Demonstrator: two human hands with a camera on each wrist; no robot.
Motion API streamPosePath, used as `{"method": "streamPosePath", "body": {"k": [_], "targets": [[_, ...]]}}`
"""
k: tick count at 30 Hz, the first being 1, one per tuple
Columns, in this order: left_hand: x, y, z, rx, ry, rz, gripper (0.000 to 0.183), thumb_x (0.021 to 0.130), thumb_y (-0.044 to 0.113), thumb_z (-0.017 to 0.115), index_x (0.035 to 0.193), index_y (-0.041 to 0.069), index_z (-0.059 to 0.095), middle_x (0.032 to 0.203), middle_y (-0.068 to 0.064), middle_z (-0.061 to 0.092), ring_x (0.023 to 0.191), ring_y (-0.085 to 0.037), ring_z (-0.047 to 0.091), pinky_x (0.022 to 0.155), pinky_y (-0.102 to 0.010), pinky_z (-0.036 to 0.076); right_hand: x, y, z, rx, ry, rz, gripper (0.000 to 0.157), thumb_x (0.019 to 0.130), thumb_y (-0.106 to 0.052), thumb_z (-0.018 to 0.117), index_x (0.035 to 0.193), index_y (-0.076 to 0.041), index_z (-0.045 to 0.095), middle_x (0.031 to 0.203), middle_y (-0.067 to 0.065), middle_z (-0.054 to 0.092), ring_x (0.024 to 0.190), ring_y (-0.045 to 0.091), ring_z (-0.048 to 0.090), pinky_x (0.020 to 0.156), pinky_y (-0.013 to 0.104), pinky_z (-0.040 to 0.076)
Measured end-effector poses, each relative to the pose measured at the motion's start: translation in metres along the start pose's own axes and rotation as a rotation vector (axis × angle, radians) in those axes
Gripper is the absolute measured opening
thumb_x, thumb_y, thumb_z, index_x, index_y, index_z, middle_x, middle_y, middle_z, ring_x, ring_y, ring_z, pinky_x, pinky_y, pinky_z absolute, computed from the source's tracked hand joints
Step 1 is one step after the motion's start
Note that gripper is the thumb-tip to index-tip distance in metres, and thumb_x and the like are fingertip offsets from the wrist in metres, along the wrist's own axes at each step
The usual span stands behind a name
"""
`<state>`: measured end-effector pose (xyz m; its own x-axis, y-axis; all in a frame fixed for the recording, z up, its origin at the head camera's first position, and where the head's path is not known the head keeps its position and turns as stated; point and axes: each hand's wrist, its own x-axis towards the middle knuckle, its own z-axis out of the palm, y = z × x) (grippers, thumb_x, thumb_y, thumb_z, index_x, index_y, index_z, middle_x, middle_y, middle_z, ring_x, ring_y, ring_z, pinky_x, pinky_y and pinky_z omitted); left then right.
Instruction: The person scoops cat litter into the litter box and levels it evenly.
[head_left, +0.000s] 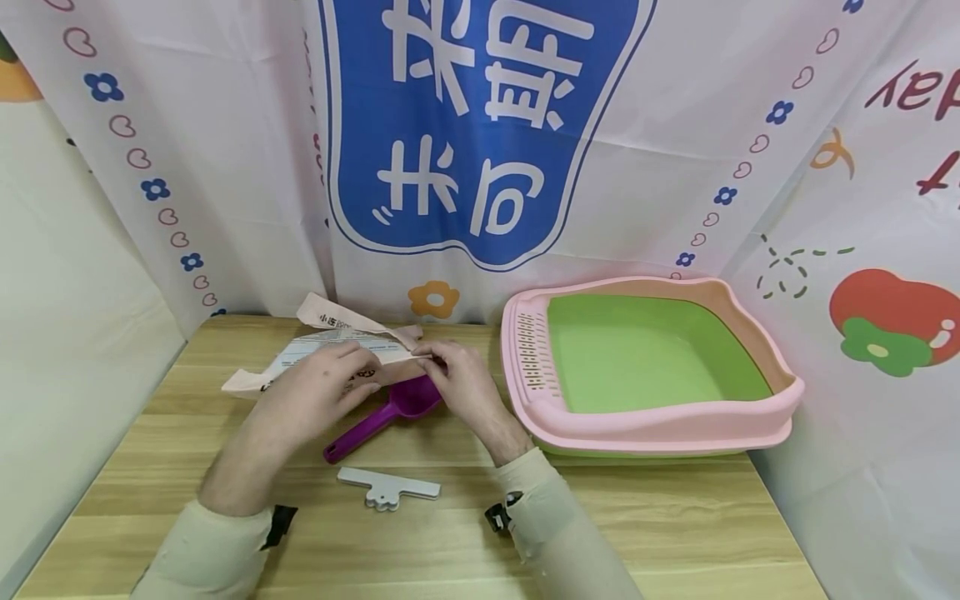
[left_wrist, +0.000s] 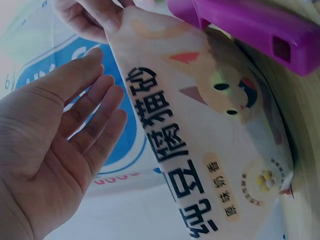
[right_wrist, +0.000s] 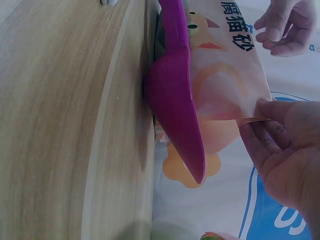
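A pale pink cat litter bag [head_left: 345,339], printed with a cartoon cat and large dark characters, lies at the back left of the table. My right hand [head_left: 467,382] pinches the right corner of its top edge between thumb and fingers. Beside the bag's edge hovers my left hand [head_left: 318,385], its fingers loosely bent with nothing between them; the left wrist view shows them apart from the bag [left_wrist: 200,125]. A purple scoop [head_left: 411,400] lies in front of the bag, its handle towards the near left. The right hand partly hides the scoop's tip in the head view.
A pink-rimmed green litter box [head_left: 652,419] stands on the right of the wooden table [head_left: 420,558]. Nearer than the scoop lies a silver sealing clip [head_left: 390,486]. Behind the table hangs a printed cloth [head_left: 637,200].
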<state>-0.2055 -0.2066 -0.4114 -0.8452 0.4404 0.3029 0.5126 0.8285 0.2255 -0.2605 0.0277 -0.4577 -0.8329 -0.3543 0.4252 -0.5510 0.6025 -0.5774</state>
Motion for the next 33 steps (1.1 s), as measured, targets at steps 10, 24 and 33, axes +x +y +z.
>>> {"method": "streamPosePath", "body": {"k": [10,24,33], "targets": [[0.0,-0.018,0.004,0.058,0.019,-0.013,0.023,0.089,0.013,0.084,0.11,0.014,0.073,0.109,-0.003,0.075,0.104,-0.026,0.072,0.092,-0.047,0.061,0.0,-0.001,-0.001,-0.013,-0.008,-0.001,0.015,0.101,-0.023,0.072,0.113,-0.019,0.079,0.117,-0.001,0.08,0.104,0.01,0.076,0.089,0.025,0.061],[0.001,-0.03,0.011,0.123,0.114,0.04,0.017,0.088,0.008,0.082,0.097,0.015,0.071,0.099,-0.002,0.075,0.099,-0.026,0.073,0.088,-0.046,0.061,0.0,-0.004,-0.007,-0.083,-0.027,0.002,0.019,0.104,-0.031,0.068,0.118,-0.02,0.076,0.122,-0.003,0.078,0.116,0.013,0.073,0.104,0.031,0.057],[0.001,-0.032,0.013,0.156,0.168,0.095,0.015,0.087,0.006,0.082,0.09,0.016,0.07,0.096,0.002,0.075,0.1,-0.027,0.072,0.088,-0.045,0.06,0.001,-0.005,-0.014,-0.065,0.068,0.104,0.027,0.105,-0.031,0.065,0.125,-0.015,0.075,0.128,0.002,0.077,0.117,0.017,0.074,0.106,0.033,0.058]]}}
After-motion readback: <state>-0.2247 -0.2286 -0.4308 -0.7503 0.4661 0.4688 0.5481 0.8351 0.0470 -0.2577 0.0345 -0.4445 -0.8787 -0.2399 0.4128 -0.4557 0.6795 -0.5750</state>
